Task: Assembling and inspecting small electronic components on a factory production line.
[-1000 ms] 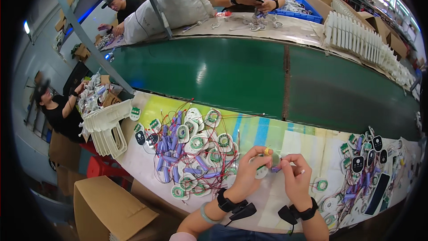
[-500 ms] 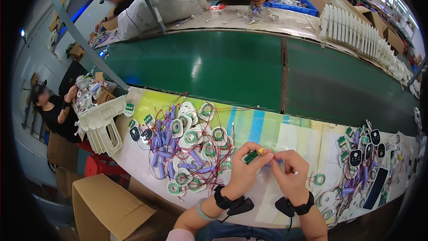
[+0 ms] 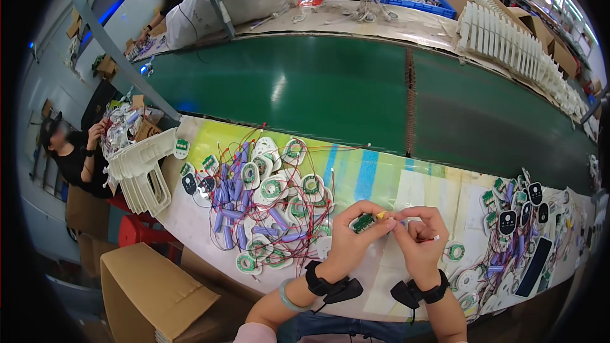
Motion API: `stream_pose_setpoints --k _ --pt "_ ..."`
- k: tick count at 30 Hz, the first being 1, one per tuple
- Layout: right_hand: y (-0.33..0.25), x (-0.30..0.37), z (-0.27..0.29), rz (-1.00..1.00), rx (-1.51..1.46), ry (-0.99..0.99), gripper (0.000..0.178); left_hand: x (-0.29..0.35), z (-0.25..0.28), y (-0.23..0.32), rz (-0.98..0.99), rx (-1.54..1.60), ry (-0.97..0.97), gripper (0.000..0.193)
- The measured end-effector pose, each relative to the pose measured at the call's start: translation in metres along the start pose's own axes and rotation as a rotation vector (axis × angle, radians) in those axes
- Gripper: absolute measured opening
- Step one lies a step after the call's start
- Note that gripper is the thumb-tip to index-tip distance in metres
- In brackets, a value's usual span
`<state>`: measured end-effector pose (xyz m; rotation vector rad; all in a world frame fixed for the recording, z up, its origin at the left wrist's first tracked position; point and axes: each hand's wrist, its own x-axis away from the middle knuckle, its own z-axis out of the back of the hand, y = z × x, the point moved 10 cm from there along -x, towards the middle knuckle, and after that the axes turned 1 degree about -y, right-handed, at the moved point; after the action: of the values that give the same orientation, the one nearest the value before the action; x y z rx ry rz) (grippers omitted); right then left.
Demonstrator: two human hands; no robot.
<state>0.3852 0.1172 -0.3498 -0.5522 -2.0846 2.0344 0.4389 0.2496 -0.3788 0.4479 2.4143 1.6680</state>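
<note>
Over the near edge of the table my two hands meet, fingertips almost touching. A small green circuit board (image 3: pixel 363 222) is gripped in my left hand (image 3: pixel 348 241), thumb and forefinger closed by a yellow part (image 3: pixel 382 215) at its end. My right hand (image 3: pixel 419 241) pinches close to that yellow part; fingers hide most of what is between them. From the right hand's curled fingers sticks a small white plug (image 3: pixel 436 238) on a wire lead. Left of my hands lies a heap of white round housings (image 3: pixel 271 192) with green rings, purple cylindrical cells (image 3: pixel 232 214) and red wires.
To the right lies another pile with black-faced panels (image 3: pixel 507 223) and a long dark panel (image 3: pixel 534 267). White plastic frames (image 3: pixel 141 171) stack at the left table end. A cardboard box (image 3: pixel 152 286) stands near left. Beyond runs a green conveyor belt (image 3: pixel 305 89); co-workers sit across and left.
My right hand's fingers have lifted and spread slightly, and the white plug has shifted right. My left hand still grips the board. The co-worker opposite has moved their hands apart.
</note>
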Motion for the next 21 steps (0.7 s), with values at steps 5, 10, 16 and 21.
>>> stream_pose_setpoints --k 5,10,16,21 --pt "-0.001 -0.001 0.001 0.008 -0.071 0.019 0.028 -0.001 0.000 0.001 -0.008 -0.004 -0.013 0.015" --pt "-0.001 -0.001 -0.001 0.036 -0.105 0.017 0.028 -0.001 0.001 -0.001 0.055 0.029 -0.027 0.015" --pt "-0.007 0.011 -0.011 0.134 0.128 -0.082 0.030 0.001 -0.011 -0.036 0.378 0.660 0.017 0.019" --pt "-0.008 0.025 -0.038 0.274 0.275 -0.178 0.027 0.003 -0.008 -0.041 0.359 0.659 0.044 0.023"
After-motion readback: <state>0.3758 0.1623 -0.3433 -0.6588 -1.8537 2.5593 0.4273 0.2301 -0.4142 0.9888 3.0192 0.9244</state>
